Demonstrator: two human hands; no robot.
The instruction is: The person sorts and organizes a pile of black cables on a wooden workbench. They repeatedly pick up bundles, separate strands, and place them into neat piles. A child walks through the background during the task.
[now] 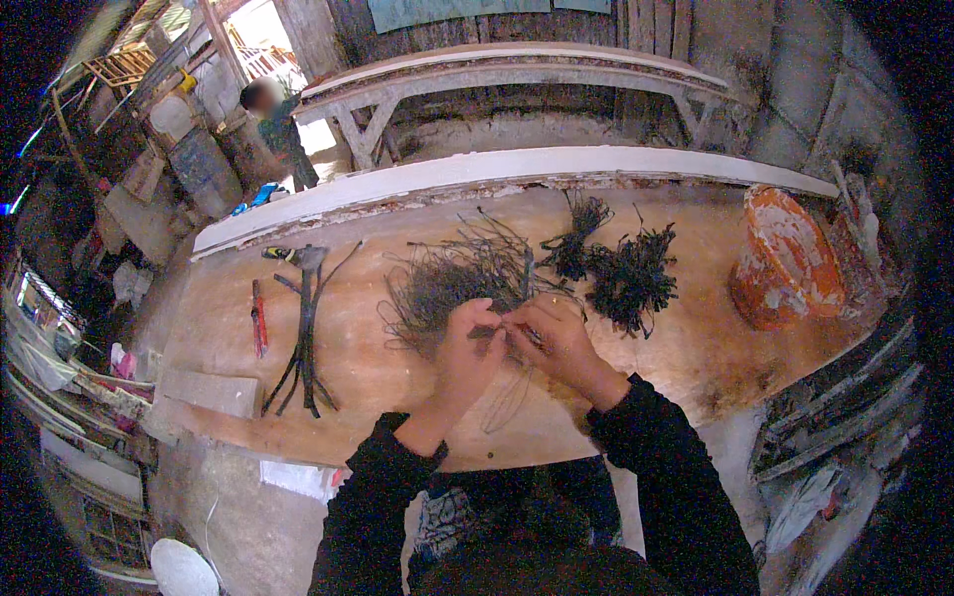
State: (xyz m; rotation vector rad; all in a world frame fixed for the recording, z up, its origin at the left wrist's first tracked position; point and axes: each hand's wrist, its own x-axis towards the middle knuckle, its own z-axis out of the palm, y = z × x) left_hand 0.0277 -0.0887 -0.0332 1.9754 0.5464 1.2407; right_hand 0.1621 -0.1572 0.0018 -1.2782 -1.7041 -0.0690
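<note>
Both hands meet at the middle of the wooden table, over the front edge of a loose heap of thin dark wiry strands point(447, 278). My left hand point(469, 343) is closed, its fingertips pinching a thin dark strand point(505, 372) whose pale loop hangs toward me. Touching it, my right hand point(558, 338) pinches the same strand at its fingertips; the exact grip is too small to make out. Beyond the right hand lie a small dark bundle point(576, 238) and a bigger, bushier dark bundle point(632, 276), both apart from the hands.
On the table's left are dark branching sticks point(310, 328), a red tool point(259, 318), a hammer-like tool point(298, 255) and a flat board point(211, 391). A paint-crusted orange bucket point(785, 263) leans at right. A white beam point(517, 164) lines the far edge. Another person point(283, 134) stands far left.
</note>
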